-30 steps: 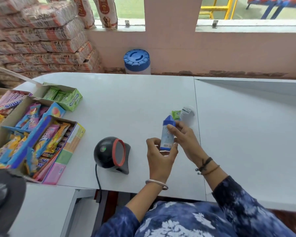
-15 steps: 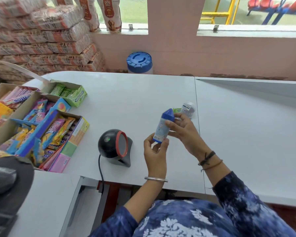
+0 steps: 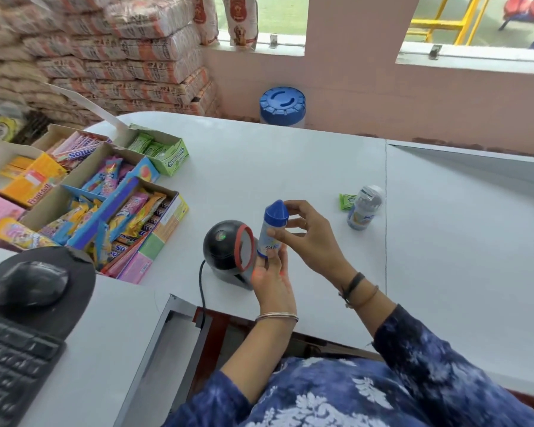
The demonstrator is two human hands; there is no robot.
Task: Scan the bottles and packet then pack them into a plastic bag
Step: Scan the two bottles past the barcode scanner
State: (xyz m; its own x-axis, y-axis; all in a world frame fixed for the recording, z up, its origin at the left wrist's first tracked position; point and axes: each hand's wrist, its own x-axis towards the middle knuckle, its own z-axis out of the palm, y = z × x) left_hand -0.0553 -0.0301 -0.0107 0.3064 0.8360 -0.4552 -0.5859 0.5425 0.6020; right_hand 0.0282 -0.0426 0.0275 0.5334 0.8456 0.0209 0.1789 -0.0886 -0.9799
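From the head camera I see both hands raised over the white counter, sharing one small bottle with a blue pointed cap. My left hand pinches the bottle's base from below, fingers closed on it; my right hand grips its side with the thumb and fingertips, the remaining fingers curled loosely above the cap. The bottle stands nearly upright, just beside the red-rimmed window of the black dome scanner, which sits on the counter with its cable running down toward me.

Further right, near the seam in the counter, a second bottle with a clear cap stands upright, and a green packet lies touching or just behind its left side; I cannot tell which. Both are well apart from my hands.

On the left I see open boxes of sweets, and nearer me a mouse and keyboard.
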